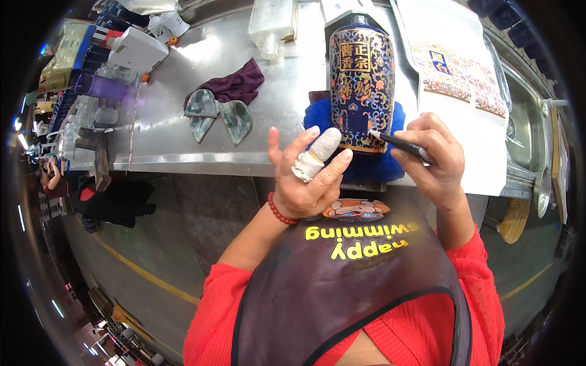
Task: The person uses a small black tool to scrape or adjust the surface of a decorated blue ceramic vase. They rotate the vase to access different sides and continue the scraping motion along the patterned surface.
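The right hand grips a dark pen, tip touching the blue patterned bottle. Beside the bottle's base, the left hand holds nothing, its fingers loosely spread.

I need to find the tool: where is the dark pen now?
In the head view, the dark pen is in the right hand, its tip touching the lower right of the blue patterned bottle.

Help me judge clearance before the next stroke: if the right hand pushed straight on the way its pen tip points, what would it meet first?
The right hand aims the dark pen leftward at the ornate blue bottle. The tip looks at or touching its lower band, so the bottle comes first, though depth is unclear.
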`<state>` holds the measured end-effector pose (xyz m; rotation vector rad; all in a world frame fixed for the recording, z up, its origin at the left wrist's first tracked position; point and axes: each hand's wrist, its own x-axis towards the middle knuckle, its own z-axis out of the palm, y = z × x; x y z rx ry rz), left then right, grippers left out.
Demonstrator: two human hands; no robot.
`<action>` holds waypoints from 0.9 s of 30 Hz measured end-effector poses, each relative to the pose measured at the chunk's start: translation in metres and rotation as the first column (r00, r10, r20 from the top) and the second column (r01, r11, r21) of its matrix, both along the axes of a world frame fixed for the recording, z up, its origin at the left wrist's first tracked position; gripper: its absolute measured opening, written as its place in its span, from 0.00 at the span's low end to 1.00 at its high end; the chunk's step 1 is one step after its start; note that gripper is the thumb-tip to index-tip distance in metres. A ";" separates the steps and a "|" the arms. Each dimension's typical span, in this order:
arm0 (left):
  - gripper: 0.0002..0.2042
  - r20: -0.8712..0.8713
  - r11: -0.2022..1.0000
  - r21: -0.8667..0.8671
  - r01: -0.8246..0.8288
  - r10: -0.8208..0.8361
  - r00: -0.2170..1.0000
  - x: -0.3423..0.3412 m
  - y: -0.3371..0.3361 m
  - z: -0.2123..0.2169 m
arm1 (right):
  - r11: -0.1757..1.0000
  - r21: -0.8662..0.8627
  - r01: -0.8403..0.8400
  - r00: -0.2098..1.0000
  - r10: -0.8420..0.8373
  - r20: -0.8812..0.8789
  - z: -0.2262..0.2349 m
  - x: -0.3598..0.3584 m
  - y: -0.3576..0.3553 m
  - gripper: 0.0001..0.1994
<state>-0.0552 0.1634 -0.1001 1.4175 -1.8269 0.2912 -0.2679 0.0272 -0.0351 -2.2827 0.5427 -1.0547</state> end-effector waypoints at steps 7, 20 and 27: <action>0.22 -0.136 0.998 0.060 -0.027 0.035 0.990 0.003 -0.007 0.004 | 0.880 -0.349 -0.321 0.921 0.204 -0.332 0.023 0.009 0.005 0.09; 0.38 -0.112 0.996 0.085 -0.016 0.025 0.993 -0.002 -0.041 0.007 | 0.954 -0.294 -0.065 0.997 0.071 0.010 0.002 0.000 -0.003 0.14; 0.37 -0.216 0.982 0.184 0.045 -0.004 0.976 0.003 -0.035 -0.004 | 0.976 0.047 -0.212 0.975 0.208 0.081 -0.007 -0.017 -0.005 0.15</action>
